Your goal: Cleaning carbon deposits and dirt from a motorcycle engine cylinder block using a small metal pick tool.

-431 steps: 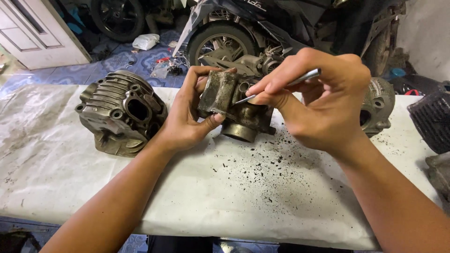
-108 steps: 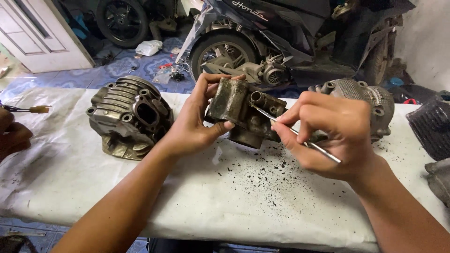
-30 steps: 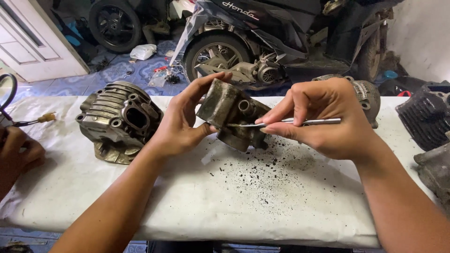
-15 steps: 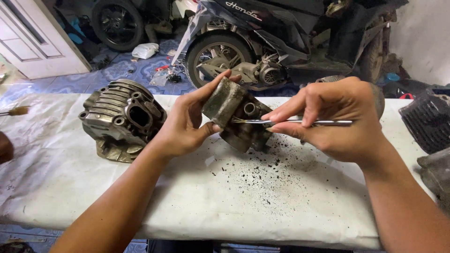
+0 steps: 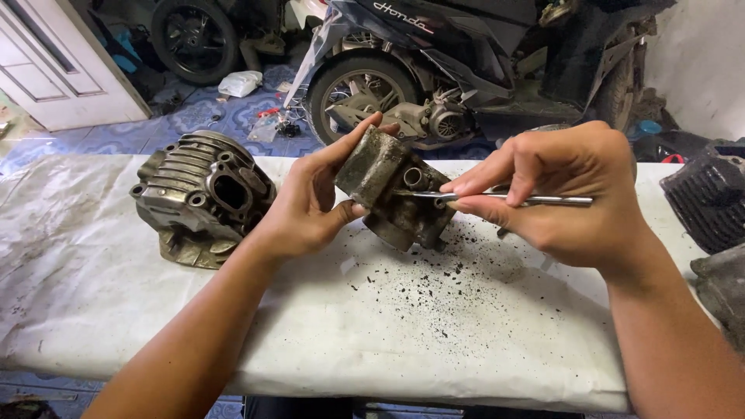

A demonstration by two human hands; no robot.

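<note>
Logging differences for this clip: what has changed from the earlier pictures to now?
The other person's hand with a brush at the left edge is gone. The right hand turned its metal pick level against the engine part. Left hand keeps its grip; finned cylinder head unmoved.

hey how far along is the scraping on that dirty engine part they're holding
Partly done, by the look of it. Done: black flecks lie scattered on the white sheet below, so some deposit seems off. In hand: the left hand holds the grimy engine part while the right hand works a thin metal tool at one of its holes. Left: the part looks crusted; the finned cylinder head sits beside it.
</note>
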